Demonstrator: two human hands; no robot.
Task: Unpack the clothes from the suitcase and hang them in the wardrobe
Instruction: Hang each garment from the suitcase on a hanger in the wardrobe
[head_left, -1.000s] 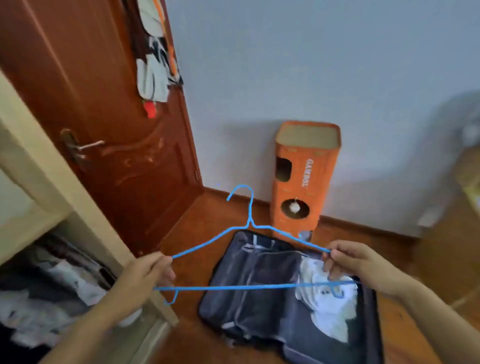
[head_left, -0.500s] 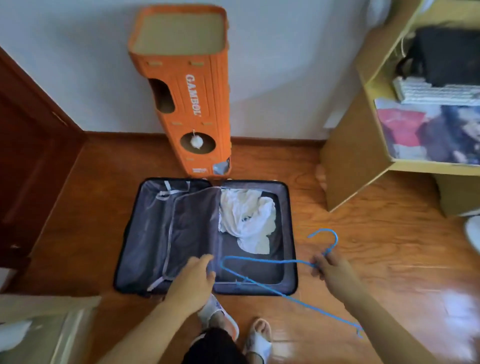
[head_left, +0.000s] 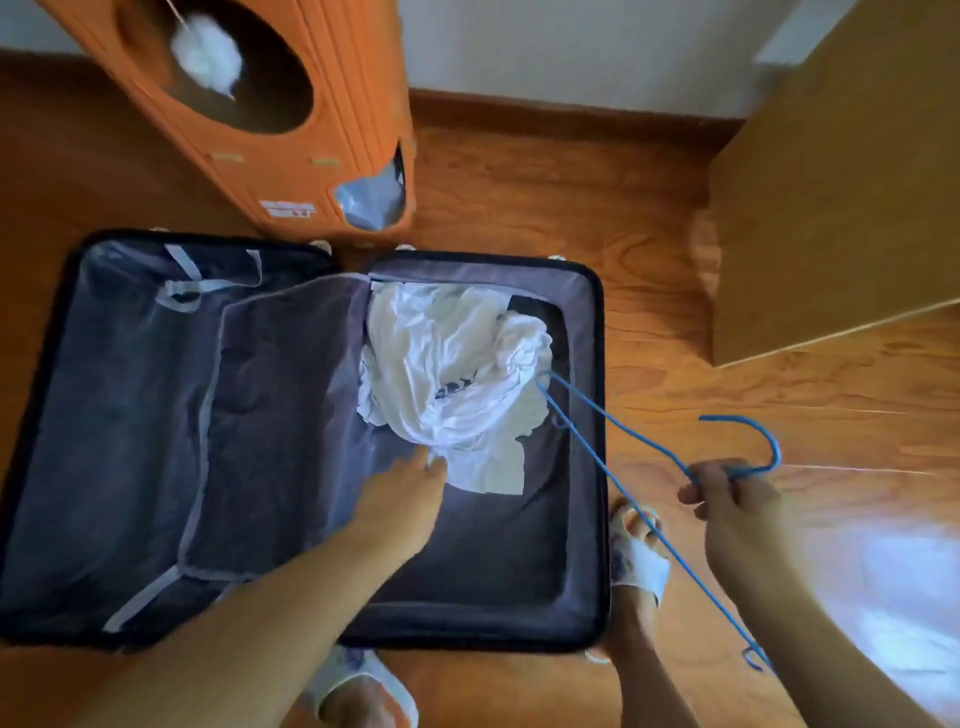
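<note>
Blue wire runs from my right hand out over the suitcase: I hold the hanger just below its hook, fingers curled round the wire where the two shoulders meet. The hook curves up and to the right of my knuckles. One shoulder tip touches or slips under the right edge of the shirt; the other end trails back past my wrist, low over the floor.

My left hand reaches into the right half of the case, fingertips at the lower edge of the white shirt. I cannot tell whether they pinch the cloth or only touch it.

The shirt lies crumpled in the upper part of that right half, dark print showing in its folds. The case lies open and flat on the wooden floor, its grey divider folded over to the left.

An orange box stands just behind the case. A wooden panel rises at the right. My sandal sits just beside the case's right rim.
</note>
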